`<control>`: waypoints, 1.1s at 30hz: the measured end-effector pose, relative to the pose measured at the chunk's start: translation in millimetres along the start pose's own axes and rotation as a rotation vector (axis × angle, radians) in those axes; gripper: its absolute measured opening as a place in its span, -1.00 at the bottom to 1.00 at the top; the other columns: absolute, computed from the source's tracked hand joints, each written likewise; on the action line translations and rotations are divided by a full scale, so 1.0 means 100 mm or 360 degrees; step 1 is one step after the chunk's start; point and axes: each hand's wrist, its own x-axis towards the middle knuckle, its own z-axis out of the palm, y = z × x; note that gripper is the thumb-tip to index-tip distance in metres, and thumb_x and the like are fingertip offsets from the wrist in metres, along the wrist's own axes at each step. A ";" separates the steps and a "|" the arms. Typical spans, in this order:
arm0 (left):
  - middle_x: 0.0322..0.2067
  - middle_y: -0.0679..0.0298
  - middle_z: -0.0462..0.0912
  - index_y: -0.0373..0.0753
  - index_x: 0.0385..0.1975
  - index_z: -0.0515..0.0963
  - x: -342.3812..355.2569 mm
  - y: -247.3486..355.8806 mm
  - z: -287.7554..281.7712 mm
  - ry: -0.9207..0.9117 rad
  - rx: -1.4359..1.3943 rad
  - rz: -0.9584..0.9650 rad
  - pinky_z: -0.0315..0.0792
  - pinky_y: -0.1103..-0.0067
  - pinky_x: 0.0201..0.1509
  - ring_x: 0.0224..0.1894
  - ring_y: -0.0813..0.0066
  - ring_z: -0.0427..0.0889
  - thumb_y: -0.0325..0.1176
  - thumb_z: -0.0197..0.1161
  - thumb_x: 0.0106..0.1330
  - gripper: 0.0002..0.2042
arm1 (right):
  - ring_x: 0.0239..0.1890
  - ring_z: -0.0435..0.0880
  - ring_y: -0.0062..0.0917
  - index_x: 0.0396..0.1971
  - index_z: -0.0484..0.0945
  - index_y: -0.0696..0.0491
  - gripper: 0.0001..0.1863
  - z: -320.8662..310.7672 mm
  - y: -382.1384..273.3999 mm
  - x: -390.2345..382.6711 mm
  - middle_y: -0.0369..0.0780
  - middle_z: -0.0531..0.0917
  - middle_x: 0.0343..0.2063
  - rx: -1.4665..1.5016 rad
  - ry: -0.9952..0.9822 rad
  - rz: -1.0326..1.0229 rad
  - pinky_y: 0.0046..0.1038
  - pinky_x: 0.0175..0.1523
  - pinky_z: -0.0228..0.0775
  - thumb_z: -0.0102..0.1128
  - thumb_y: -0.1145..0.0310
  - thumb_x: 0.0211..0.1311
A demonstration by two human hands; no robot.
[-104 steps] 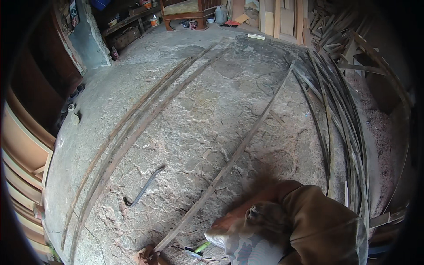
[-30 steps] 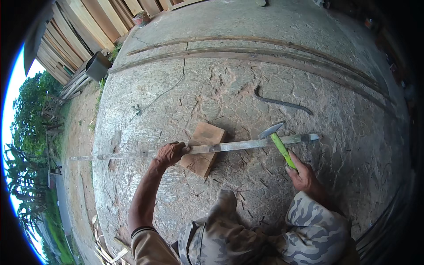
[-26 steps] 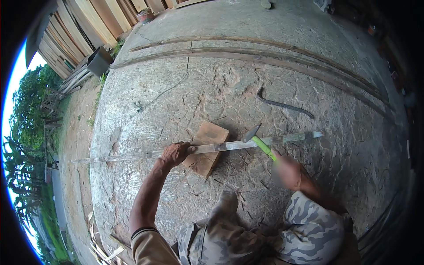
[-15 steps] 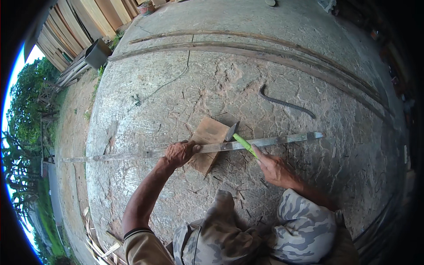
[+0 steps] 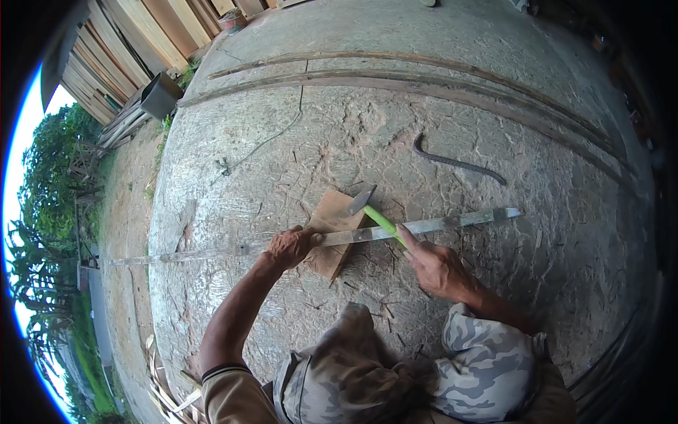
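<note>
A long, thin wooden strip [image 5: 438,223] lies across a wooden block [image 5: 332,212] on the floor. My left hand [image 5: 290,248] is closed around the strip, just left of the block, with the thumb on top. In my right hand [image 5: 439,271] is a hammer [image 5: 380,219] with a bright green handle, gripped near the handle's end. The dark hammer head is over the block's upper right part, beyond the strip; whether it touches the wood I cannot tell. Part of the block is hidden under the strip.
Several small nails or splinters [image 5: 387,311] lie around the block. A bent ribbed metal bar [image 5: 459,164] rests farther off to the right. Long wooden battens [image 5: 424,86] cross the rough concrete floor [image 5: 247,169] at the back. Planks [image 5: 134,35] lean at the far left beside a grey bin [image 5: 161,95].
The hammer head has shifted a little left and toward the far side, over the block. My right hand moved slightly with it. The left hand keeps its grip on the strip.
</note>
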 end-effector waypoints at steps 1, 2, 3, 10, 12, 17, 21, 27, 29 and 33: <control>-0.12 -0.10 0.67 0.07 0.21 0.62 0.00 0.00 0.01 0.0003 0.0013 -0.0030 0.52 0.09 0.12 0.00 -0.16 0.69 0.27 -0.12 0.58 -0.45 | -0.39 0.76 -0.15 0.57 0.16 0.07 -0.20 0.00 -0.01 -0.02 0.02 0.69 -0.35 0.0052 0.0298 -0.0157 -0.19 -0.31 0.60 0.24 0.55 0.37; -0.12 -0.10 0.67 0.07 0.21 0.61 0.00 -0.01 0.01 -0.0001 0.0025 -0.0059 0.52 0.08 0.13 0.00 -0.17 0.69 0.27 -0.11 0.58 -0.45 | -0.34 0.79 -0.11 0.57 0.16 0.07 -0.20 0.01 -0.01 -0.03 0.05 0.71 -0.30 0.0072 0.0510 -0.0267 -0.18 -0.27 0.64 0.24 0.57 0.36; -0.13 -0.09 0.67 0.07 0.21 0.61 0.00 -0.01 0.02 -0.0010 0.0031 -0.0062 0.52 0.08 0.12 0.00 -0.16 0.69 0.28 -0.11 0.57 -0.45 | -0.32 0.79 -0.09 0.57 0.16 0.07 -0.20 0.02 0.00 -0.04 0.07 0.72 -0.27 0.0070 0.0748 -0.0367 -0.18 -0.25 0.65 0.23 0.58 0.36; -0.15 -0.08 0.68 0.06 0.18 0.63 -0.02 0.02 0.00 0.0046 0.0056 0.0012 0.54 0.07 0.08 -0.04 -0.17 0.70 0.33 -0.15 0.56 -0.41 | -0.45 0.74 -0.15 0.57 0.20 -0.01 -0.18 0.14 0.08 -0.07 -0.04 0.68 -0.39 -0.0001 -0.0116 0.0172 -0.24 -0.38 0.58 0.24 0.57 0.31; -0.15 -0.08 0.68 0.07 0.18 0.63 -0.02 0.03 -0.01 -0.0001 -0.0019 0.0019 0.54 0.08 0.08 -0.05 -0.16 0.70 0.34 -0.15 0.55 -0.40 | -0.54 0.69 -0.20 0.57 0.22 -0.03 -0.18 0.13 0.04 -0.10 -0.10 0.60 -0.49 -0.0051 0.0286 -0.0061 -0.25 -0.45 0.55 0.24 0.57 0.30; -0.15 -0.09 0.68 0.03 0.15 0.63 -0.04 0.04 0.03 -0.0004 0.0006 -0.0021 0.53 0.08 0.10 0.00 -0.14 0.68 0.33 -0.15 0.56 -0.40 | -0.56 0.69 -0.18 0.60 0.17 -0.13 -0.15 0.10 -0.05 -0.02 -0.09 0.66 -0.46 -0.0350 -0.0597 0.0438 -0.13 -0.48 0.50 0.20 0.57 0.31; -0.15 -0.09 0.68 0.01 0.14 0.63 -0.04 0.03 0.04 0.0010 0.0050 -0.0014 0.53 0.08 0.11 0.01 -0.15 0.67 0.32 -0.16 0.56 -0.40 | -0.37 0.76 0.02 0.56 0.23 -0.08 -0.26 0.11 0.08 -0.14 0.11 0.73 -0.30 0.0011 -0.0299 0.0422 -0.08 -0.24 0.59 0.13 0.52 0.38; -0.25 0.04 0.61 -0.17 -0.03 0.52 0.05 0.15 0.00 0.0250 0.0271 0.0247 0.57 0.13 -0.13 -0.13 -0.05 0.67 0.10 0.15 0.51 -0.59 | -0.22 0.80 -0.03 0.53 0.32 -0.26 -0.26 0.28 0.51 -1.04 0.00 0.78 -0.08 0.0147 -0.0356 0.0473 -0.15 -0.18 0.66 0.34 0.26 0.36; -0.24 0.07 0.60 -0.16 0.02 0.48 0.18 0.31 0.05 0.0384 0.0398 0.0453 0.58 0.15 -0.15 -0.18 -0.03 0.68 -0.02 0.21 0.46 -0.64 | -0.21 0.81 -0.05 0.48 0.39 -0.20 -0.32 0.35 0.54 -1.29 -0.02 0.78 -0.07 0.0184 -0.0472 0.0512 -0.16 -0.11 0.66 0.35 0.26 0.37; -0.24 0.15 0.60 -0.12 0.17 0.43 0.31 0.73 0.30 0.0534 0.0557 0.0615 0.58 0.22 -0.21 -0.19 0.07 0.71 -0.24 0.26 0.35 -0.60 | -0.31 0.79 -0.20 0.36 0.55 -0.13 -0.42 0.11 0.45 -1.28 -0.17 0.75 -0.30 -0.0271 -0.0776 0.0299 -0.23 -0.20 0.64 0.37 0.28 0.34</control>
